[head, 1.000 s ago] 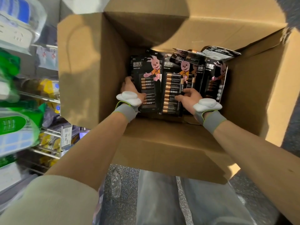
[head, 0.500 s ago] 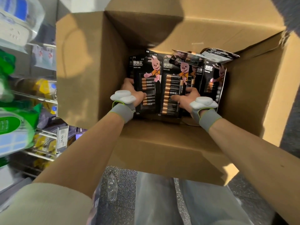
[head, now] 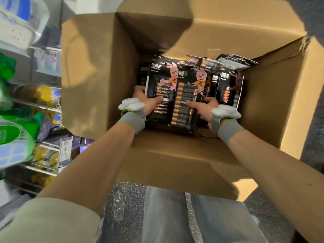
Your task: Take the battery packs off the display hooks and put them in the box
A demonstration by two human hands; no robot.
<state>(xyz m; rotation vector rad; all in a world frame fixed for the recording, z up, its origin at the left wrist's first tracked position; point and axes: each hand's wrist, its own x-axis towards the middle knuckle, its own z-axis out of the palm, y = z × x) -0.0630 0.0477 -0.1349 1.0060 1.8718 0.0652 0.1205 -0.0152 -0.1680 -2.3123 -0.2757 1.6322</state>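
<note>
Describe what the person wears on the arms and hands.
The left hand and right hand each wear a rounded white pod and a grey wristband edged in lime green. Forearms are bare; a pale beige sleeve covers the left upper arm.

Retail shop aisle: wire shelves (head: 37,168) left of cardboard box (head: 175,165), packed with packaged goods, price tag (head: 65,151) reading 36.90 clipped on front.

Open cardboard box (head: 175,163), black battery packs (head: 185,92) upright inside, speckled floor (head: 133,216) below
</note>
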